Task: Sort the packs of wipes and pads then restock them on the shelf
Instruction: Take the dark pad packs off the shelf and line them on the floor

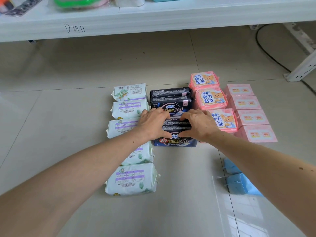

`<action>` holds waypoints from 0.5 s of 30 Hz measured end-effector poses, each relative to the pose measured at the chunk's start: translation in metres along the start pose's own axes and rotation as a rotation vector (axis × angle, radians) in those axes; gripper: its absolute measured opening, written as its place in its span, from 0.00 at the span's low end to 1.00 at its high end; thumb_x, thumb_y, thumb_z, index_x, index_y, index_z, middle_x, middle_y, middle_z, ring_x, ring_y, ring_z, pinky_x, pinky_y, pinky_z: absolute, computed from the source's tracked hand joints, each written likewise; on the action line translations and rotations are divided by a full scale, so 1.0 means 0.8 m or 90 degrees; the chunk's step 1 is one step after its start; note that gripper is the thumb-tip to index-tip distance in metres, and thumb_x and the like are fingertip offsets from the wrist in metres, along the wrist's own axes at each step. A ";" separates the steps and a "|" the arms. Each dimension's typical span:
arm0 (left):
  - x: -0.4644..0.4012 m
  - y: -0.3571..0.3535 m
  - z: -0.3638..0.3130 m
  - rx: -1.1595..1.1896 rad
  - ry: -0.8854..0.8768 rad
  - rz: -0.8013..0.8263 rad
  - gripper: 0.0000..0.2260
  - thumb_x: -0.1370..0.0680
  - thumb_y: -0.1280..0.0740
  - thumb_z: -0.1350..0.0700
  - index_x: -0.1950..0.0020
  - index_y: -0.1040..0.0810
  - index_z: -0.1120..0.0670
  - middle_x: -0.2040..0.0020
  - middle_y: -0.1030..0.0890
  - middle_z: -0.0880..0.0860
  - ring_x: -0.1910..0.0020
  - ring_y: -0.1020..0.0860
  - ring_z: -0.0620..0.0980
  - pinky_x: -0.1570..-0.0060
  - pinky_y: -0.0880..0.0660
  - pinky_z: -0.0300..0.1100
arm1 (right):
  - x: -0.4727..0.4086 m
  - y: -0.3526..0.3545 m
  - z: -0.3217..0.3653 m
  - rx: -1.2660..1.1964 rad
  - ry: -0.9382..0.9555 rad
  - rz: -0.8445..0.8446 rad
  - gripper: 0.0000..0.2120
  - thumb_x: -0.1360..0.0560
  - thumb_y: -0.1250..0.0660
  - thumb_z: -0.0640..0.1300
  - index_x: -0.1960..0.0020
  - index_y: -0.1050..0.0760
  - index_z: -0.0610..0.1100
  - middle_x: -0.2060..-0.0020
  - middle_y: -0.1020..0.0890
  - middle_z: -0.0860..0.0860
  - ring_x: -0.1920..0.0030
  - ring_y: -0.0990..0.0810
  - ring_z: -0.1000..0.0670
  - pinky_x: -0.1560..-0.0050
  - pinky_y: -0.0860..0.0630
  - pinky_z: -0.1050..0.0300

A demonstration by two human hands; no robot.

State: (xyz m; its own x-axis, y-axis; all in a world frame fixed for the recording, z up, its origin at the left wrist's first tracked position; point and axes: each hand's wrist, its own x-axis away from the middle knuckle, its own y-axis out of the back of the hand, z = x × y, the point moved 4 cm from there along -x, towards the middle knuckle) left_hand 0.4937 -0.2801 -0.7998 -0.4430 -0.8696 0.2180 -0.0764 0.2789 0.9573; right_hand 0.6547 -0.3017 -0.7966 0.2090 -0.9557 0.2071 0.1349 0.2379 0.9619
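Packs are sorted in columns on the tiled floor (68,117), running near to far. Left column: pale green packs (130,179), five of them. Middle: dark navy packs (171,93). Right of those: pink bear packs (204,81), then a column of four pale pink boxes (253,118). Blue packs (239,183) lie near right, apart from the columns.

Left hand (152,122) and right hand (200,124) are both on the navy column, one per side of a navy pack (177,124) in the middle of it. Fingers curled over its far edge, thumbs on the near edge: both hands gripping it. It touches the nearest navy pack (174,141).

White shelf (153,16) runs across the far side, "D2411" handwritten on its front edge. Black cable (266,52) on the floor far right.
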 end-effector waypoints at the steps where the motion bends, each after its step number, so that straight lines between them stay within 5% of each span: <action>1: 0.000 0.000 -0.001 -0.003 -0.001 -0.003 0.33 0.36 0.26 0.36 0.35 0.29 0.46 0.37 0.27 0.48 0.37 0.31 0.50 0.37 0.37 0.49 | 0.000 0.000 0.001 0.000 -0.001 -0.003 0.29 0.33 0.27 0.61 0.35 0.29 0.53 0.41 0.23 0.52 0.40 0.27 0.48 0.38 0.34 0.49; 15: 0.001 0.011 -0.001 -0.020 -0.003 0.014 0.42 0.39 0.26 0.32 0.31 0.34 0.47 0.36 0.28 0.48 0.36 0.32 0.50 0.36 0.37 0.50 | 0.007 0.010 0.000 -0.038 -0.015 0.001 0.37 0.37 0.25 0.62 0.33 0.33 0.53 0.39 0.25 0.51 0.38 0.30 0.48 0.36 0.37 0.49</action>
State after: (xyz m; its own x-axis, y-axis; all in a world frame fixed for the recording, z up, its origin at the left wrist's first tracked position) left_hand 0.4933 -0.2787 -0.7911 -0.4480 -0.8617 0.2383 -0.0390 0.2851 0.9577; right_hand 0.6567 -0.3052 -0.7877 0.1866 -0.9591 0.2129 0.1916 0.2481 0.9496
